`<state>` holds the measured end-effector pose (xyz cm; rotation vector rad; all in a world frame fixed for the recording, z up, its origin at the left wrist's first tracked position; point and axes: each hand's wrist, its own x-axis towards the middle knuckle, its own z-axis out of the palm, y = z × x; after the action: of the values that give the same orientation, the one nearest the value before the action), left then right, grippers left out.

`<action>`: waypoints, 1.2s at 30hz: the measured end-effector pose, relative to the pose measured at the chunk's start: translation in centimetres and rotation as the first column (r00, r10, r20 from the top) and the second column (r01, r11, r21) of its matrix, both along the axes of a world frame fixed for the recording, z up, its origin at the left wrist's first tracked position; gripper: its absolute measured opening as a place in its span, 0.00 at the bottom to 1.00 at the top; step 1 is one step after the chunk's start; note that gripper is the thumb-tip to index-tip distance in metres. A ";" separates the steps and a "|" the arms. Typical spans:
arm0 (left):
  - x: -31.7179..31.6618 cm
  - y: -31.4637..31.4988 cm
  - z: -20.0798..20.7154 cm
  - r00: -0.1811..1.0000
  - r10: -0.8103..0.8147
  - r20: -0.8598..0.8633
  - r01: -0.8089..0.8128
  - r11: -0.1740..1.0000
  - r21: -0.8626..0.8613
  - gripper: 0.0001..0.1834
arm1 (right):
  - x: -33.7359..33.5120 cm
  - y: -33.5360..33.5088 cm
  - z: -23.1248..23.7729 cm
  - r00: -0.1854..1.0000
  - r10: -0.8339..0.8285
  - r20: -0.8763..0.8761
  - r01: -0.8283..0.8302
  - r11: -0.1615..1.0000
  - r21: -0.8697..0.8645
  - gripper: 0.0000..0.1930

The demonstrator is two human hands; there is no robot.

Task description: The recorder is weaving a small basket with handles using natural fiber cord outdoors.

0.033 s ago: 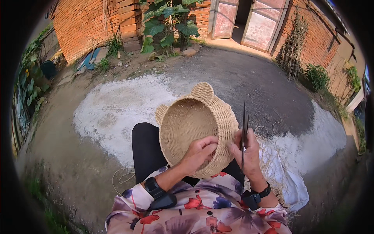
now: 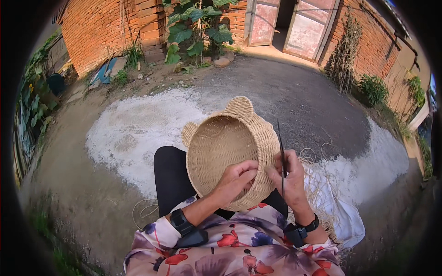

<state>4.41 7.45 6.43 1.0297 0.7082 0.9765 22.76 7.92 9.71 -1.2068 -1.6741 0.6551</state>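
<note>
Moved: right hand [image 2: 291, 181] and its dark pointed tool [image 2: 281, 142] shifted a little left, tip now leaning toward the basket [image 2: 268, 138]; two prongs showed apart earlier, now they look like one line.
Basket: woven, straw-coloured, on the lap, opening tilted up and to the left.
Ears: two rounded woven tabs on the rim, one at the top [image 2: 240, 106], one at the left [image 2: 189, 133].
Left hand [image 2: 235, 183]: reaches into the opening, fingers bent at the inner wall by the right side; tips partly hidden, cannot tell if they pinch.
Right hand grip: fingers closed around the tool, thumb close against the outer wall.
In the way: left hand covers part of the basket's inside; tool crosses in front of the right hand.
Wrists: black bands with boxes, left [image 2: 182, 222] and right [image 2: 309, 225]; any lettering too small to read.
Clothes: flowered shirt [image 2: 216, 264], dark trousers [image 2: 168, 179].
Right side: loose straw [image 2: 317, 186] over a white sack [image 2: 347, 223].
Ground: white powdery patch [image 2: 147, 122] beyond the left knee.
Far edge: leafy plant [image 2: 198, 34], brick wall [image 2: 101, 32], worn door [image 2: 306, 30].
</note>
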 end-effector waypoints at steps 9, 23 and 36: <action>2.7 -1.4 -0.7 0.984 0.096 -0.153 -0.095 0.995 0.013 0.22 | 1.6 -0.1 -2.2 0.938 0.000 -0.346 -0.122 0.936 -0.330 0.17; 2.8 -1.0 -1.3 0.990 0.086 0.114 -0.050 0.956 -0.288 0.16 | 2.4 1.5 -1.5 0.980 0.011 -0.200 -0.099 0.896 -0.433 0.18; 2.3 0.0 -1.1 0.851 -0.139 0.506 0.361 0.855 -0.372 0.18 | 2.8 1.3 -0.5 0.959 0.000 -0.285 -0.166 0.813 -0.559 0.18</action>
<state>6.73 7.44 5.36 0.4278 0.3534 0.7276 25.55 9.22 9.21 -1.3801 -1.3308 1.3998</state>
